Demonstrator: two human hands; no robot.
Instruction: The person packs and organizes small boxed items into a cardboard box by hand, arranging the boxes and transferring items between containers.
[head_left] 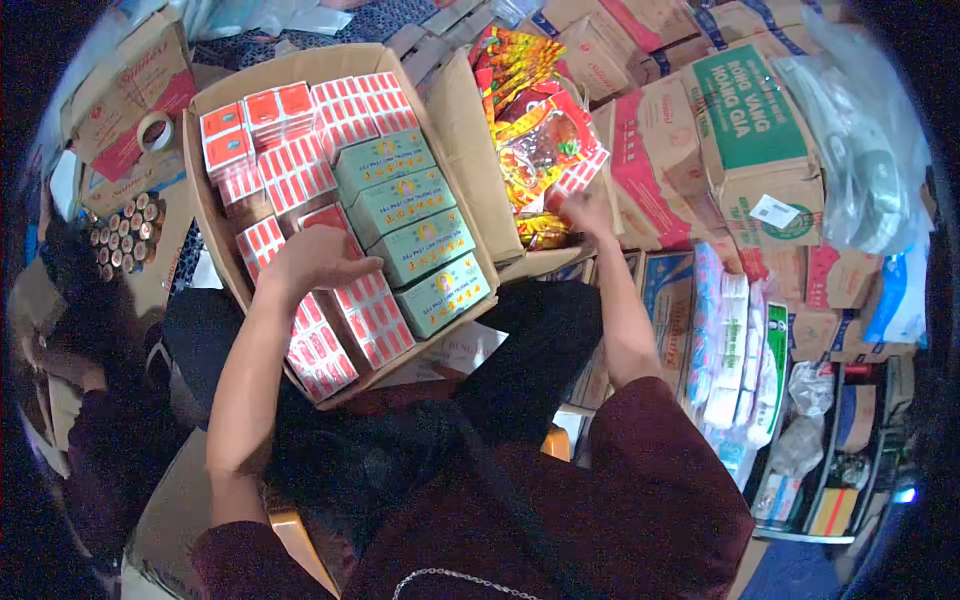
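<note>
An open carton (pixel 463 337) rests tilted over my lap, packed with red-and-white boxes (pixel 297 172) on the left and green boxes (pixel 427 247) on the right. My left hand (pixel 322 262) is over the red-and-white boxes, its fingers bent down among them; what they grip, if anything, is hidden. To the right, a second open carton (pixel 463 150) holds shiny red and yellow packets (pixel 535 125). Inside its right side, my right hand (pixel 585 212) is closed on a red-and-white pack (pixel 582 172), against the packets.
Stacked cartons (pixel 655 150) and a green-labelled carton (pixel 750 130) stand at the right, near plastic-wrapped packs (pixel 733 350) and a black crate (pixel 825 450). At left are a tape roll (pixel 155 131), several small cans (pixel 125 235) and another person's arm (pixel 70 365).
</note>
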